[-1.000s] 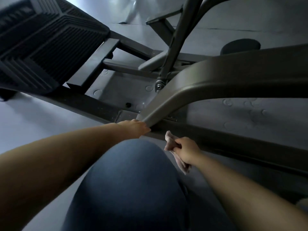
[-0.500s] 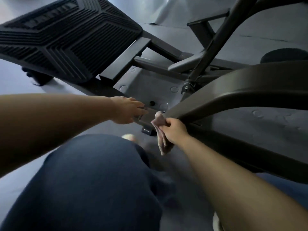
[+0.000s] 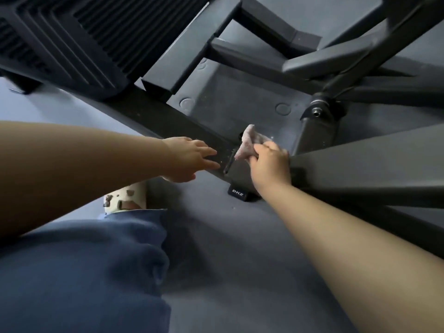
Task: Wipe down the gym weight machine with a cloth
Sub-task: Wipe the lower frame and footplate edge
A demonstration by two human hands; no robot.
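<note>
The black weight machine's low base rail (image 3: 168,121) runs diagonally across the floor. My right hand (image 3: 270,165) grips a small pinkish cloth (image 3: 249,143) and holds it against the rail where a thick grey frame arm (image 3: 374,159) meets it. My left hand (image 3: 189,158) lies on the rail just left of the cloth, fingers straight and pointing right. A ribbed black footplate (image 3: 72,34) sits above at the upper left.
My knee in blue trousers (image 3: 84,272) fills the lower left, with a pale patterned shoe (image 3: 125,197) on the grey floor (image 3: 240,260) beside it. A pivot bolt (image 3: 317,111) and slanted struts (image 3: 360,56) stand behind the cloth. A small "DHZ" foot (image 3: 237,193) sits under the rail.
The view has closed in on the rail joint. My right hand has lifted the cloth from beside my knee up onto the rail. My left hand has stretched its fingers along the rail.
</note>
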